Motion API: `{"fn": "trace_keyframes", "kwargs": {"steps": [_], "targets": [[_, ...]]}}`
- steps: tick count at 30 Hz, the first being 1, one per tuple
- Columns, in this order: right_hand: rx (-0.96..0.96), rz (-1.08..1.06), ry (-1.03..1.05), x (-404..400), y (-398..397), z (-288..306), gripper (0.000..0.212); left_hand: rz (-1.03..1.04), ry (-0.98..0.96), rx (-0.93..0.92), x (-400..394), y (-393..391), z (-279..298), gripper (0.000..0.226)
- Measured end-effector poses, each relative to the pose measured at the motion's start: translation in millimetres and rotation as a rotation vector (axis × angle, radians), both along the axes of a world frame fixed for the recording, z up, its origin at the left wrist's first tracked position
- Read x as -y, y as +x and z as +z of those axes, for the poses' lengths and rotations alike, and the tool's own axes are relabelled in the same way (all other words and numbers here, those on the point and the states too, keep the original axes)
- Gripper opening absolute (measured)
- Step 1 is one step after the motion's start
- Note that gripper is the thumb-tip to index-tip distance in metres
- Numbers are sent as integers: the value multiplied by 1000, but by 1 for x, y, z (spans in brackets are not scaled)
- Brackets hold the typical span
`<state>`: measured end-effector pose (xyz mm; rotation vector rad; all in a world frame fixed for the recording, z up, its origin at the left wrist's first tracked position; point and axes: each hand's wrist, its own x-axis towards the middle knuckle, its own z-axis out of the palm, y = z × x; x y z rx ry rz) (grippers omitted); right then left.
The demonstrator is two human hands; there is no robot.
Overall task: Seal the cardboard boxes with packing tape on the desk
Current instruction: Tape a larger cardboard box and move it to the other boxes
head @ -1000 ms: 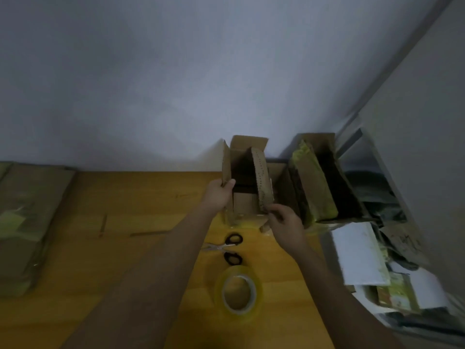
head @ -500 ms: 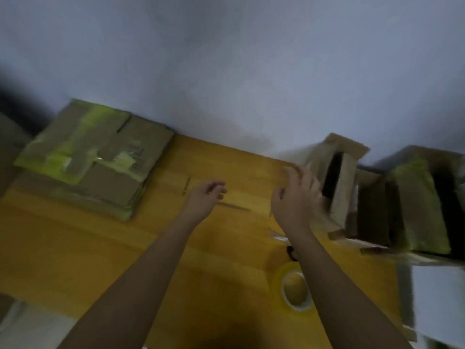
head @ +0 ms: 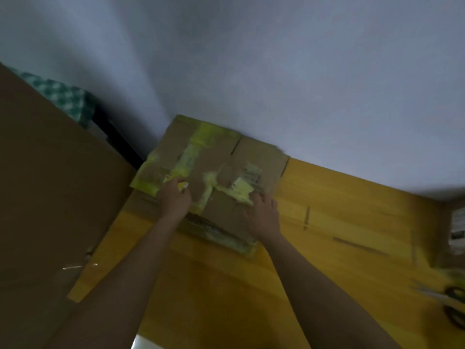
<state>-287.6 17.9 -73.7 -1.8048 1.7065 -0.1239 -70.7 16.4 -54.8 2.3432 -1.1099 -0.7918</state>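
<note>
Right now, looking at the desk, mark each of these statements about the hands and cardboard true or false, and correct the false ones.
1. Both hands are on the flattened cardboard stack. True: left hand, right hand.
2. The stack lies in the middle of the desk. False: it lies at the far left corner, against the wall.
3. Yellowish tape remnants mark the top sheet. True.
4. The right hand holds scissors. False: the scissors lie at the desk's right edge.
</note>
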Motion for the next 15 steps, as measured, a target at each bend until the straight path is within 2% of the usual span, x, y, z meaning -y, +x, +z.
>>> {"fn": "trace_keyframes", "kwargs": {"steps": [4, 7, 12, 15], "targets": [[86, -332, 124, 18, 30, -10, 61, -33, 170, 143, 50, 67, -23, 46], [97, -449, 185, 31, 35, -17, 71, -96, 288, 208, 80, 95, -34, 60], [76, -541, 165, 47, 41, -27, 85, -75, 321, 160, 112, 116, -43, 62], [153, -689, 147, 54, 38, -26, 91, -2, 272, 178, 119, 116, -38, 60]]}}
